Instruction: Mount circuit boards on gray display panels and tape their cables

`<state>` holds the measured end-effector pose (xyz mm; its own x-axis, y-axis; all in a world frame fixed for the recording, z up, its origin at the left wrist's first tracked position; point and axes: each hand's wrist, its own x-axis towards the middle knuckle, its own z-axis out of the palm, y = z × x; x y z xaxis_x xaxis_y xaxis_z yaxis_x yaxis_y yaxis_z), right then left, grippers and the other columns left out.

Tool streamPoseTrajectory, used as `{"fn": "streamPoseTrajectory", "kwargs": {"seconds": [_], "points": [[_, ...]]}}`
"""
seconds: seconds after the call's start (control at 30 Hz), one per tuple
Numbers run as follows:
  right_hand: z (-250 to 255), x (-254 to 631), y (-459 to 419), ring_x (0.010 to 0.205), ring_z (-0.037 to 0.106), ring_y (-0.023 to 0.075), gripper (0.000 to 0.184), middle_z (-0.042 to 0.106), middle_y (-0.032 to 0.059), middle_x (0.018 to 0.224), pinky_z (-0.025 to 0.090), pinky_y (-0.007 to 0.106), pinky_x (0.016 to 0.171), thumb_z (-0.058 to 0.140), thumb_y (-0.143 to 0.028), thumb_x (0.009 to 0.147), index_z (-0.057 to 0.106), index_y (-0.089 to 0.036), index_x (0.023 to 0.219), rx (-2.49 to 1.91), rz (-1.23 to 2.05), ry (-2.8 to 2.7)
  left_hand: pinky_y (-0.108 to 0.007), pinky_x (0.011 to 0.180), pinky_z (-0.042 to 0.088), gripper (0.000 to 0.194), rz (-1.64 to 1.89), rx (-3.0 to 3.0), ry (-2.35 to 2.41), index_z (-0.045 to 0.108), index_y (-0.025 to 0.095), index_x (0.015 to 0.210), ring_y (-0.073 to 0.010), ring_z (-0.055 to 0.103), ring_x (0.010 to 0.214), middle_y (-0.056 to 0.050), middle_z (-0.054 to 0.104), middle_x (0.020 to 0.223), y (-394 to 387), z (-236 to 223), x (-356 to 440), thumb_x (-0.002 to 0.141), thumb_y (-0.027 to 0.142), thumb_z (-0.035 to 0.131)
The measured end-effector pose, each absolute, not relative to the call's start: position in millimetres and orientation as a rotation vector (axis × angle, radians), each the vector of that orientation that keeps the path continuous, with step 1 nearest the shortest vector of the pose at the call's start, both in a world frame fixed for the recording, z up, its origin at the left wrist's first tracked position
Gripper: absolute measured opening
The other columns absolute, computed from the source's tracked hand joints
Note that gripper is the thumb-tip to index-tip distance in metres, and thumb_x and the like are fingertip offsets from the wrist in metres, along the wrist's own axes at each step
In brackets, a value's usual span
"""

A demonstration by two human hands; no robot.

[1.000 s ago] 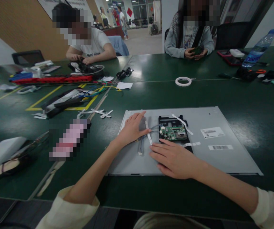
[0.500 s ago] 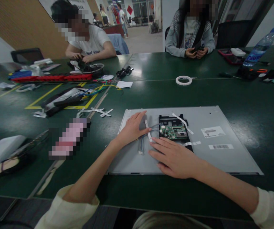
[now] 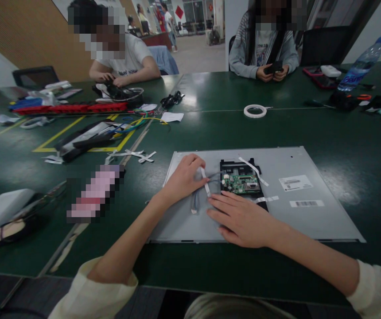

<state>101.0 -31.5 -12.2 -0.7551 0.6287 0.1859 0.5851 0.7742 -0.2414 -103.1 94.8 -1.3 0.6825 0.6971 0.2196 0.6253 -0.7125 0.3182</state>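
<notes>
A flat grey metal panel (image 3: 310, 177) lies on the table in front of me. It carries a green circuit board (image 3: 239, 184) in a black bracket. A white tape strip (image 3: 206, 186) crosses the thin grey cables (image 3: 195, 200) left of the board. My left hand (image 3: 185, 177) rests on the panel with bent fingers; its fingertips are at the strip's upper end, and its thumb, apart from them, touches the strip's side. My right hand (image 3: 243, 217) lies flat with fingers stretched, its fingertips at the strip's lower end. Another tape strip (image 3: 253, 170) lies across the bracket.
A tape roll (image 3: 255, 110) lies beyond the panel. To the left are a phone-like object (image 3: 95, 192), blurred out, a white device (image 3: 2, 212) and loose tape strips (image 3: 140, 155). A water bottle (image 3: 363, 64) stands at the far right. Two people sit across the table.
The fingers of my left hand have bent inward from stretched to curled at the strip's upper end. My right hand has stayed in place.
</notes>
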Motion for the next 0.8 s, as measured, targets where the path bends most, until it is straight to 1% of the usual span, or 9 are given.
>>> {"fn": "streamPoseTrajectory", "kwargs": {"seconds": [0.03, 0.07, 0.13, 0.17, 0.3, 0.4, 0.6, 0.8], "points": [[-12.0, 101.1, -31.6, 0.137, 0.028, 0.0206, 0.044, 0.039, 0.0121, 0.143, 0.017, 0.037, 0.116, 0.037, -0.035, 0.094, 0.050, -0.013, 0.130, -0.944, 0.247, -2.713, -0.037, 0.090, 0.042, 0.015, 0.411, 2.702, 0.998, 0.053, 0.020, 0.093, -0.0218, 0.050, 0.101, -0.005, 0.053, 0.100, 95.1, -0.2, -102.9, 0.084, 0.031, 0.057], [-11.8, 101.1, -31.7, 0.137, 0.028, 0.0205, 0.043, 0.039, 0.0121, 0.143, 0.017, 0.037, 0.116, 0.037, -0.035, 0.094, 0.051, -0.013, 0.129, -0.945, 0.248, -2.713, -0.035, 0.086, 0.042, 0.010, 0.347, 2.712, 0.936, 0.053, 0.019, 0.088, -0.0204, 0.050, 0.095, -0.004, 0.054, 0.094, 95.6, 0.3, -102.9, 0.087, 0.029, 0.052], [-11.9, 101.0, -32.0, 0.136, 0.029, 0.0202, 0.043, 0.040, 0.0122, 0.143, 0.017, 0.037, 0.116, 0.038, -0.034, 0.094, 0.051, -0.013, 0.128, -0.946, 0.249, -2.708, -0.033, 0.081, 0.041, 0.013, 0.276, 2.705, 0.864, 0.052, 0.019, 0.085, -0.0187, 0.050, 0.087, -0.004, 0.054, 0.088, 96.8, 0.5, -103.4, 0.090, 0.028, 0.046], [-12.1, 101.0, -32.2, 0.136, 0.030, 0.0202, 0.042, 0.040, 0.0124, 0.143, 0.018, 0.037, 0.116, 0.038, -0.034, 0.093, 0.052, -0.013, 0.128, -0.946, 0.250, -2.704, -0.033, 0.080, 0.041, 0.014, 0.271, 2.696, 0.857, 0.052, 0.018, 0.085, -0.0185, 0.050, 0.086, -0.004, 0.054, 0.087, 97.4, 0.4, -104.0, 0.090, 0.030, 0.046], [-13.8, 100.6, -32.4, 0.134, 0.032, 0.0210, 0.042, 0.040, 0.0127, 0.142, 0.020, 0.038, 0.115, 0.040, -0.034, 0.092, 0.052, -0.013, 0.127, -0.942, 0.241, -2.696, -0.033, 0.081, 0.040, 0.024, 0.289, 2.679, 0.867, 0.053, 0.019, 0.088, -0.0194, 0.049, 0.088, -0.004, 0.053, 0.091, 98.6, -0.2, -107.1, 0.084, 0.041, 0.057], [-14.4, 100.4, -32.0, 0.134, 0.033, 0.0210, 0.042, 0.041, 0.0122, 0.142, 0.019, 0.038, 0.116, 0.039, -0.034, 0.093, 0.052, -0.013, 0.128, -0.947, 0.226, -2.702, -0.033, 0.082, 0.040, 0.029, 0.305, 2.671, 0.892, 0.053, 0.019, 0.091, -0.0199, 0.049, 0.090, -0.004, 0.053, 0.094, 98.8, -1.3, -109.0, 0.079, 0.044, 0.063], [-13.6, 100.5, -31.6, 0.134, 0.033, 0.0206, 0.043, 0.040, 0.0119, 0.142, 0.017, 0.038, 0.116, 0.038, -0.035, 0.093, 0.051, -0.014, 0.129, -0.952, 0.232, -2.709, -0.035, 0.087, 0.040, 0.026, 0.354, 2.619, 0.952, 0.053, 0.020, 0.093, -0.0204, 0.050, 0.094, -0.004, 0.054, 0.096, 100.9, -4.4, -110.2, 0.084, 0.043, 0.056], [-13.9, 100.6, -31.9, 0.134, 0.033, 0.0207, 0.043, 0.040, 0.0121, 0.142, 0.020, 0.039, 0.115, 0.040, -0.034, 0.093, 0.051, -0.013, 0.128, -0.943, 0.251, -2.697, -0.035, 0.089, 0.040, 0.025, 0.349, 2.608, 0.967, 0.053, 0.020, 0.093, -0.0207, 0.050, 0.097, -0.005, 0.054, 0.098, 102.6, -3.8, -111.7, 0.082, 0.042, 0.058]]}}
